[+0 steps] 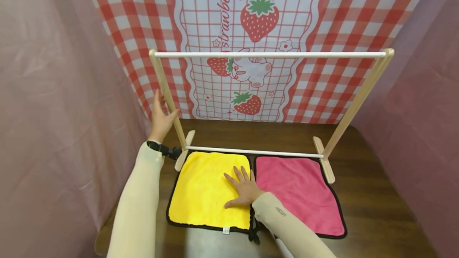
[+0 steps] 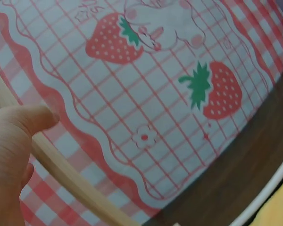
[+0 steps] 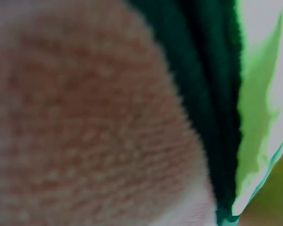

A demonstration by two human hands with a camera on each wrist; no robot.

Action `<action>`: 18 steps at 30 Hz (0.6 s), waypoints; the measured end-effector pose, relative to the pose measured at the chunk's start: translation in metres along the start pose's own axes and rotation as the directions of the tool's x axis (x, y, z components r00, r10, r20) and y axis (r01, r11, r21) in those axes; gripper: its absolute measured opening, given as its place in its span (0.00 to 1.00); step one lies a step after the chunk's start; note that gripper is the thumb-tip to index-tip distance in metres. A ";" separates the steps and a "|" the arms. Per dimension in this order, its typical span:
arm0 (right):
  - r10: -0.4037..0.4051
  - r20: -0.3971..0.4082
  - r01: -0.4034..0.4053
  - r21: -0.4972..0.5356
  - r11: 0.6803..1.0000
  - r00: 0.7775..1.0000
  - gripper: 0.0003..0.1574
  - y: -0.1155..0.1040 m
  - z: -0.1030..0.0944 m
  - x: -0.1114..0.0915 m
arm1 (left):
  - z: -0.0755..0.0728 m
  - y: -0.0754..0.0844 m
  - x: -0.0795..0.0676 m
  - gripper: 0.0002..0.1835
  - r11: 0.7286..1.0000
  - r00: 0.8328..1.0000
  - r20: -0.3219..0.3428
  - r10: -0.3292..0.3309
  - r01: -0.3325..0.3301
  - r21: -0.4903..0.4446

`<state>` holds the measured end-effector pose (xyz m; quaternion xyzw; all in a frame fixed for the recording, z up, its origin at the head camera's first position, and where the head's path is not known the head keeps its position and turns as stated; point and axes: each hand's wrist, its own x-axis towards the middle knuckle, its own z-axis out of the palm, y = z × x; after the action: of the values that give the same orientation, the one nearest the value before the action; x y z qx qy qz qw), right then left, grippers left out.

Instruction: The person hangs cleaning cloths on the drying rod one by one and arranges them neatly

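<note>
Smooth wooden rack (image 1: 353, 110), plush yellow cloth (image 1: 204, 190) and pink cloth (image 1: 305, 190), glossy wood-look table (image 1: 376, 202)

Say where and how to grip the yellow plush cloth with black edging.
Best pinch the yellow cloth by its near left corner, probably from the near side: that corner lies flat, uncovered, the right hand rests farther right, and the pale wooden rack stands along the far edge.

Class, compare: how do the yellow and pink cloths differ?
The yellow cloth lies left of the pink cloth. The right hand rests on the yellow cloth; the sleeve crosses the pink cloth. A white tag shows on the yellow cloth, none on the pink. Both are black-edged.
</note>
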<state>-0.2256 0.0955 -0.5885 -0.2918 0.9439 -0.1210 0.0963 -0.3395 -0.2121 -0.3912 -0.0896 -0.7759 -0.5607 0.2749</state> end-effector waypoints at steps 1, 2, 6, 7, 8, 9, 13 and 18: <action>0.014 0.007 -0.014 0.007 1.000 1.000 0.67 0.001 0.001 0.001 | 0.001 0.002 0.001 0.50 1.000 1.000 -0.008 -0.002 0.002 -0.016; 0.032 0.023 -0.032 0.011 0.999 0.999 0.67 0.001 0.002 0.002 | 0.002 0.003 0.003 0.49 1.000 1.000 -0.016 -0.005 0.004 -0.030; 0.065 0.057 -0.068 0.043 0.997 0.996 0.65 0.004 0.006 0.005 | 0.004 0.004 0.008 0.44 0.997 0.998 -0.052 -0.044 0.040 -0.064; 0.063 0.054 -0.066 0.051 0.997 0.997 0.64 0.005 0.007 0.006 | 0.004 0.004 0.009 0.42 0.997 0.996 -0.069 -0.052 0.048 -0.057; 0.057 0.049 -0.059 0.050 0.997 0.997 0.63 0.005 0.007 0.007 | 0.004 0.004 0.010 0.39 0.998 0.995 -0.089 -0.055 0.052 -0.046; 0.051 0.035 -0.053 0.045 0.998 0.998 0.62 0.006 0.008 0.008 | 0.004 0.004 0.011 0.37 0.998 0.992 -0.110 -0.057 0.054 -0.029; 0.016 -0.052 -0.014 0.049 0.999 0.999 0.55 0.006 0.009 0.013 | 0.006 0.006 0.014 0.28 0.997 0.981 -0.190 -0.046 0.057 0.050; 0.012 -0.150 -0.006 0.039 0.999 0.989 0.38 0.004 0.013 0.018 | 0.010 0.009 0.017 0.20 0.991 0.973 -0.227 -0.052 0.079 0.111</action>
<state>-0.2394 0.0861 -0.6041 -0.2758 0.9473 -0.1603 0.0312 -0.3525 -0.2026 -0.3767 0.0162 -0.7748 -0.5284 0.3467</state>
